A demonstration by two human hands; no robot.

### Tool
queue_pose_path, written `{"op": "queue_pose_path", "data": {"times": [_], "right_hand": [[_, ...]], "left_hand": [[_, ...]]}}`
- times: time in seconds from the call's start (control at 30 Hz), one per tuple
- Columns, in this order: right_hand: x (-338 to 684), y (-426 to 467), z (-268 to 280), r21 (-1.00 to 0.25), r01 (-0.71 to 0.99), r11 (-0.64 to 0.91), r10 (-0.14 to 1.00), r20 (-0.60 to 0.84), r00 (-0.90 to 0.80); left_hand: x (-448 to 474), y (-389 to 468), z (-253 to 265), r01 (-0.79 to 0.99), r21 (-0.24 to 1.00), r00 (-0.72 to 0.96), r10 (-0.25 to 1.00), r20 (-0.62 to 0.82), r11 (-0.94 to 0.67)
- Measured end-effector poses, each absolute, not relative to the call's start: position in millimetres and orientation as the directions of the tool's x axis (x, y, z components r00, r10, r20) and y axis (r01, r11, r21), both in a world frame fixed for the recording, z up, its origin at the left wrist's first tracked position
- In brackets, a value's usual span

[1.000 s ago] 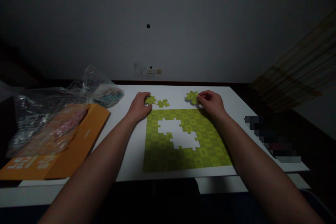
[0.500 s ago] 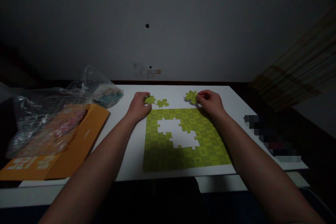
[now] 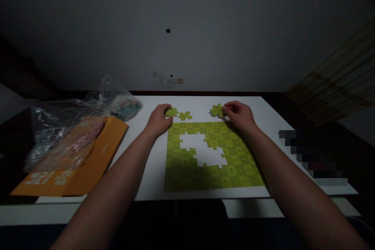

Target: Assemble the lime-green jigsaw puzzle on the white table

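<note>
A green checkered jigsaw puzzle (image 3: pixel 187 172) lies flat on the white table, with a white gap in its middle where the tabletop shows. Beyond its far left corner, my left hand (image 3: pixel 159 120) curls thumb and fingers round a green puzzle piece (image 3: pixel 172 112) at table level. Just right of that lies a loose puzzle piece (image 3: pixel 185 116), touched by neither hand. My right hand (image 3: pixel 239 114), past the puzzle's far right part, pinches another puzzle piece (image 3: pixel 217 110) by its right side. My right forearm covers part of the puzzle's right edge.
An orange envelope-like package (image 3: pixel 96 164) lies at the left, with a clear plastic bag (image 3: pixel 58 136) over it. Behind them is a bundle in clear wrap (image 3: pixel 127 107). A pixelated dark object (image 3: pixel 313 160) is at the right edge of the white table (image 3: pixel 149 179).
The piece in my right hand has turned and now sits more level. My left hand keeps its grip on its piece. The whole view has shifted slightly.
</note>
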State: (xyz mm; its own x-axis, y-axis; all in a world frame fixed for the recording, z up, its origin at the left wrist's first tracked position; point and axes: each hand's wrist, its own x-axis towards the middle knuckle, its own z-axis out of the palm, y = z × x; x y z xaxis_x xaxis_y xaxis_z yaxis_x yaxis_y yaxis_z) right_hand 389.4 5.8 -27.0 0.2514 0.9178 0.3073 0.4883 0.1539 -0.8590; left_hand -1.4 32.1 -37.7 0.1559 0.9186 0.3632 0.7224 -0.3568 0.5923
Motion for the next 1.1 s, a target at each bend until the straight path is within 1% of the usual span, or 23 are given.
{"op": "queue_pose_path", "data": {"times": [0.2, 0.37, 0.47, 0.63, 0.83, 0.93, 1.1], "right_hand": [[390.5, 8.0, -32.5, -0.832, 0.521, 0.193, 0.914, 0.346, 0.213], [393.8, 8.8, -35.3, -0.794, 0.577, 0.189, 0.923, 0.345, 0.172], [395.3, 8.1, -36.5, -0.76, 0.621, 0.192, 0.928, 0.346, 0.136], [396.5, 6.2, -37.6, -0.712, 0.659, 0.241, 0.926, 0.372, 0.064], [396.5, 6.7, -38.1, -0.691, 0.683, 0.237, 0.929, 0.367, 0.049], [395.3, 6.3, -36.6, -0.675, 0.697, 0.242, 0.927, 0.373, 0.039], [391.8, 3.9, -32.8, -0.668, 0.706, 0.234, 0.932, 0.361, 0.032]], "left_hand": [[-2.8, 30.4, -36.9, 0.712, 0.607, 0.14, 0.918, 0.371, -0.354], [-2.7, 30.4, -36.5, 0.697, 0.611, 0.133, 0.905, 0.404, -0.375], [-1.8, 30.4, -36.3, 0.689, 0.62, 0.126, 0.905, 0.407, -0.375], [-0.1, 29.4, -35.1, 0.677, 0.621, 0.135, 0.896, 0.423, -0.396], [4.6, 25.9, -28.3, 0.673, 0.622, 0.132, 0.893, 0.431, -0.4], [10.7, 20.0, -22.5, 0.625, 0.642, 0.172, 0.881, 0.442, -0.444], [26.9, 1.2, -10.9, 0.516, 0.628, 0.365, 0.812, 0.455, -0.583]]}}
